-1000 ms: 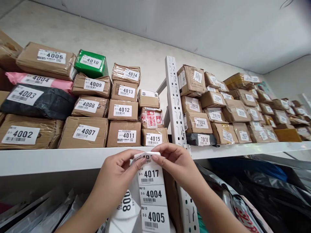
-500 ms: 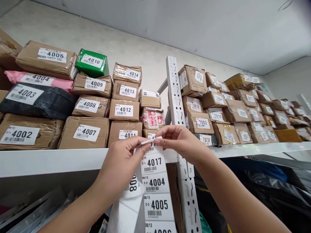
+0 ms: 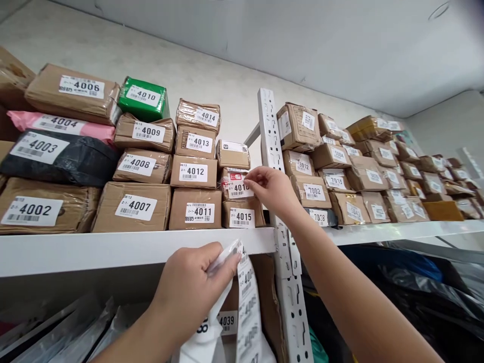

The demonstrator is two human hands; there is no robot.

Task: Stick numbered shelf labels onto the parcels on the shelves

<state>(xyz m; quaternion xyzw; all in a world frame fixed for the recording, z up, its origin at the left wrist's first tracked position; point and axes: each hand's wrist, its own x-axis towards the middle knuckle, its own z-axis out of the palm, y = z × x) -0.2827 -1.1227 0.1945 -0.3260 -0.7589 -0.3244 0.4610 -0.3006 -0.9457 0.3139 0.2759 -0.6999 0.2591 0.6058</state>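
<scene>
My right hand point(image 3: 270, 191) is up at the shelf, its thumb and finger pinched at the right end of a white number label point(image 3: 239, 190) printed 4016. The label lies against the front of a small parcel with a red-and-white print point(image 3: 237, 177), above the box labelled 4015 point(image 3: 254, 210). Below the shelf edge, my left hand point(image 3: 200, 282) is closed on a strip of number labels point(image 3: 247, 302) with its pale backing, which hangs down bent and partly blurred.
A white shelf board point(image 3: 132, 247) carries stacked, numbered cardboard boxes, including a green one point(image 3: 142, 97). A perforated metal upright point(image 3: 271, 136) stands close to my right hand. More parcels point(image 3: 372, 176) line the shelf beyond it. Plastic-wrapped packages point(image 3: 71, 327) lie below.
My right hand has moved up from the strip to the red-and-white parcel with the 4016 label. My left hand has dropped lower with the strip, uncovering the 4015 box.
</scene>
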